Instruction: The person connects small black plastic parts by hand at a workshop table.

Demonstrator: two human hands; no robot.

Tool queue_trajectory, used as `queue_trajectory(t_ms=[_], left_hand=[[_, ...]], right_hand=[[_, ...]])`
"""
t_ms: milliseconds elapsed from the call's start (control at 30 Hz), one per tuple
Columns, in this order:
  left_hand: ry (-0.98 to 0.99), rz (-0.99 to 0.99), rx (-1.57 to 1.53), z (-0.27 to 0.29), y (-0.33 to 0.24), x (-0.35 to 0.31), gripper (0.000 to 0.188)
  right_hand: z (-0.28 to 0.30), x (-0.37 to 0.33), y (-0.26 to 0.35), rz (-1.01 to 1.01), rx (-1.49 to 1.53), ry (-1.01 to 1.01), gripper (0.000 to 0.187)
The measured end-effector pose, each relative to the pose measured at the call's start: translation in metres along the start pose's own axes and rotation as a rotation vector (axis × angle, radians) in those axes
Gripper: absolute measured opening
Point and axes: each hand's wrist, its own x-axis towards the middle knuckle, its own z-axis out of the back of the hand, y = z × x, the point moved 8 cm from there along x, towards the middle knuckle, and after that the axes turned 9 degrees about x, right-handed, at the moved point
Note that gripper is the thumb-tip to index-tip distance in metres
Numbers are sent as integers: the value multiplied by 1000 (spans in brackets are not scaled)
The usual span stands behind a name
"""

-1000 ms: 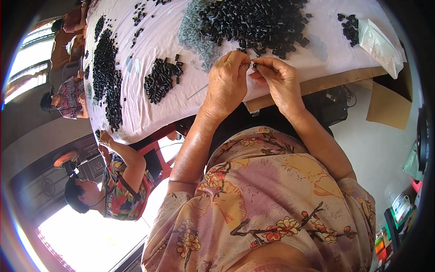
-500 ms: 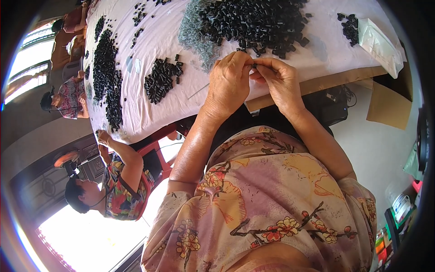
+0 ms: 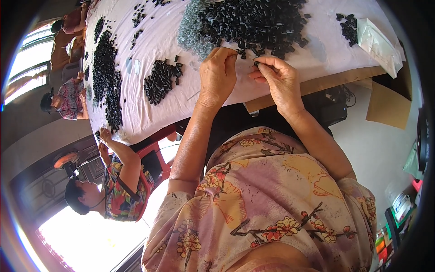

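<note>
Between the thumb and fingers of my right hand (image 3: 280,81) is a small black plastic part (image 3: 256,63), held just above the table's near edge. My left hand (image 3: 218,75) is apart from it, fingers bent and pressed together beside the heap of small clear or grey pieces (image 3: 192,34); whatever its fingertips hold is hidden. Just beyond both hands lies a large heap of short black tubular parts (image 3: 258,25). A thin metal rod (image 3: 193,95) on the cloth runs partly behind my left wrist.
The cloth-covered table (image 3: 136,115) bears a smaller black pile (image 3: 161,80) and a long one (image 3: 107,77) at left. A white plastic bag (image 3: 378,47) sits far right, above a cardboard box (image 3: 389,106). A co-worker (image 3: 120,181) sits at left, others farther back.
My hands, together before, have come apart. The left has moved left toward the clear pieces, while the right stays nearly in place with the black part.
</note>
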Motion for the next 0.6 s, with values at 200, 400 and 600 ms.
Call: queue_trajectory(t_ms=[200,400,600], left_hand=[[-7,-15,110,-9,-4,0,8],[8,-67,184,-13,-11,3,9],[65,-76,190,-10,-11,-2,12]], right_hand=[[3,0,0,-2,37,-21,15],[3,1,0,-5,71,-24,15],[3,0,2,-8,67,-20,15]])
